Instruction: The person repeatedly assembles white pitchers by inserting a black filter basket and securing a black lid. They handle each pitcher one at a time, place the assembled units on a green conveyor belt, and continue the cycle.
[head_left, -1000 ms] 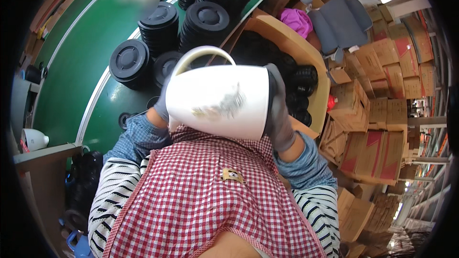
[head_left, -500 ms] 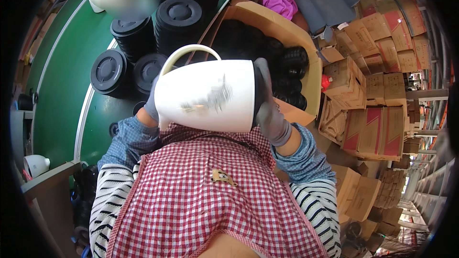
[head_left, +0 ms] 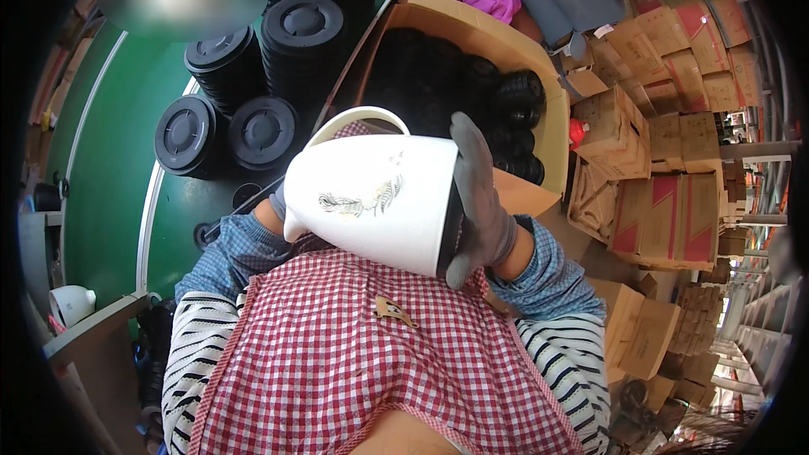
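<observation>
A white jug (head_left: 371, 194) with a grey feather-like print lies on its side in front of my chest. Its cream handle (head_left: 358, 114) arches on the far side, and the spout (head_left: 292, 227) points left toward me. My left hand (head_left: 276, 204), in a grey glove, holds the top end; most of its fingers are hidden behind the jug. At the right end is a black base (head_left: 451, 232). Across it my gloved right hand (head_left: 482, 202) grips with the palm against it, long fingers reaching up and the thumb at the lower edge.
Stacks of round black parts (head_left: 303, 21) stand on the green table (head_left: 109, 202) at the left. Beyond the jug, a cardboard box (head_left: 552, 126) holds many black parts. Another white jug (head_left: 72, 303) is at the far left. Cardboard cartons (head_left: 666, 219) are piled at the right.
The jug has come slightly lower and right, and its body has turned, so the print shows sharply. My right hand has shifted across the base, its fingers straighter.
</observation>
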Demonstrator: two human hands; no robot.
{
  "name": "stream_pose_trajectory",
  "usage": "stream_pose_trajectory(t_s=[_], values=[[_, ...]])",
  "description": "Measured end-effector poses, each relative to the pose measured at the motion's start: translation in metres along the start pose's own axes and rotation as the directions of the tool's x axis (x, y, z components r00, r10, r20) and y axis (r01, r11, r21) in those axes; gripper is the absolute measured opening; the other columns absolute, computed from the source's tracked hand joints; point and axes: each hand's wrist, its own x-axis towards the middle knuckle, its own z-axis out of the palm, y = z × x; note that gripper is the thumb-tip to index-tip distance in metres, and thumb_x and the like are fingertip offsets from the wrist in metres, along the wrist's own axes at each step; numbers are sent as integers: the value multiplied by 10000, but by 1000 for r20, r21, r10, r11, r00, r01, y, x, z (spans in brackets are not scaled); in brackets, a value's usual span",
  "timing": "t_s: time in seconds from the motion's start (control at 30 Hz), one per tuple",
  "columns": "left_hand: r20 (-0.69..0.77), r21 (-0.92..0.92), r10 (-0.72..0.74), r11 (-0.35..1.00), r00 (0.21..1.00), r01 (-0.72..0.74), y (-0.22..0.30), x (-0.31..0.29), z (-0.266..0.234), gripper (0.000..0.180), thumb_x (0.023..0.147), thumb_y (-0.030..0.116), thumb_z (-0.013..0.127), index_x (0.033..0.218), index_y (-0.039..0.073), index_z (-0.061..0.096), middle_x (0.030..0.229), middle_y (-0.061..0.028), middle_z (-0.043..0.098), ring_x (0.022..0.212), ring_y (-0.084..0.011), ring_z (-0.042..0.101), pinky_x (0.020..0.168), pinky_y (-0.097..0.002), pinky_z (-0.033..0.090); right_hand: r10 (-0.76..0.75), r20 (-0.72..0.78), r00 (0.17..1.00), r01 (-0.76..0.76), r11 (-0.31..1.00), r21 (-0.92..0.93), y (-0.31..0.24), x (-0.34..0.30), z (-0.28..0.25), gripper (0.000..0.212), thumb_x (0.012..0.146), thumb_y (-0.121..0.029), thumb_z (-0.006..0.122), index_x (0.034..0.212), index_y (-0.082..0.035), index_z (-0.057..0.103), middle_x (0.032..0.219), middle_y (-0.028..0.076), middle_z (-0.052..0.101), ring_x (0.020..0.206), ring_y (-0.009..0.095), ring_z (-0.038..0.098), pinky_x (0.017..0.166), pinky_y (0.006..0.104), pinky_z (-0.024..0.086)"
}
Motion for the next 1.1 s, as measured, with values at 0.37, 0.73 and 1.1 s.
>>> stream_pose_trajectory(t_s=[0.37, 0.73, 1.1], values=[[-304, 731, 210, 677, 929, 87, 44, 24, 14, 506, 853, 260, 853, 1232, 33, 605, 1157, -120, 697, 1011, -204, 683, 881, -336, 572, 748, 148, 647, -519, 290, 804, 29, -44, 54, 607, 1104, -546, 301, 1551, -144, 382, 1470, 85, 548, 1402, 238, 469, 1205, 412, 352], [-345, 430, 219, 901, 913, -54, 47, 34, 80, 800, 846, 228, 829, 1501, 36, 411, 1495, -251, 437, 1355, -346, 510, 1128, -433, 431, 922, 38, 384, -89, -4, 996, 14, -97, 42, 777, 997, -590, 543, 1556, -71, 393, 1570, 163, 443, 1415, 347, 462, 1147, 518, 432], [182, 958, 412, 131, 893, -256, 77, 30, 122, 668, 543, 366, 959, 1100, 111, 692, 1422, -288, 442, 1298, -468, 514, 1017, -519, 502, 914, -3, 406, -234, 108, 966, -11, -54, 38, 877, 942, -649, 578, 1538, -31, 399, 1543, 195, 467, 1392, 358, 489, 1166, 498, 423]])
